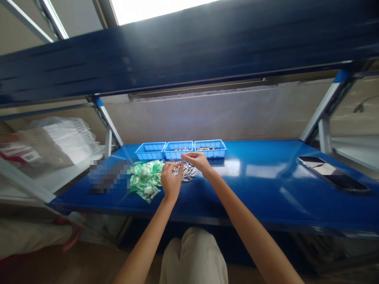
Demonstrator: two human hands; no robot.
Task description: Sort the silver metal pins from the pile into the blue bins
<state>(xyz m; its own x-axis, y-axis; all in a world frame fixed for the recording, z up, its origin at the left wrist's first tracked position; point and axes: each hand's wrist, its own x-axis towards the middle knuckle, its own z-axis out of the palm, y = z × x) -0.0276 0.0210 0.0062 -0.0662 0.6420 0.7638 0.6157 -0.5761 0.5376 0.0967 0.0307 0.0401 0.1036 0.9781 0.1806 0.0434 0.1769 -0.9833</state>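
Over a loose pile of small silvery metal pieces (189,172), my left hand (171,180) is closed, thumb and fingertips drawn together. My right hand (199,161) pinches just above and to the right of it, fingertips almost meeting the left ones. Whatever the fingers hold is too small to make out. The pieces look thin and rod-like, perhaps screws. Green plastic bags (144,179), some with metal parts inside, lie against the left hand's outer side. Behind the hands stand three blue bins: a left bin (151,154), a middle bin (177,155) and a right bin (216,153).
Small metal parts lie in the middle and right bins. A phone (333,173) rests on the blue table (260,197) at the right. A blue shelf beam (189,51) crosses overhead. Wrapped packages (59,140) sit on a side shelf, and another person's leg (32,236) shows at lower left.
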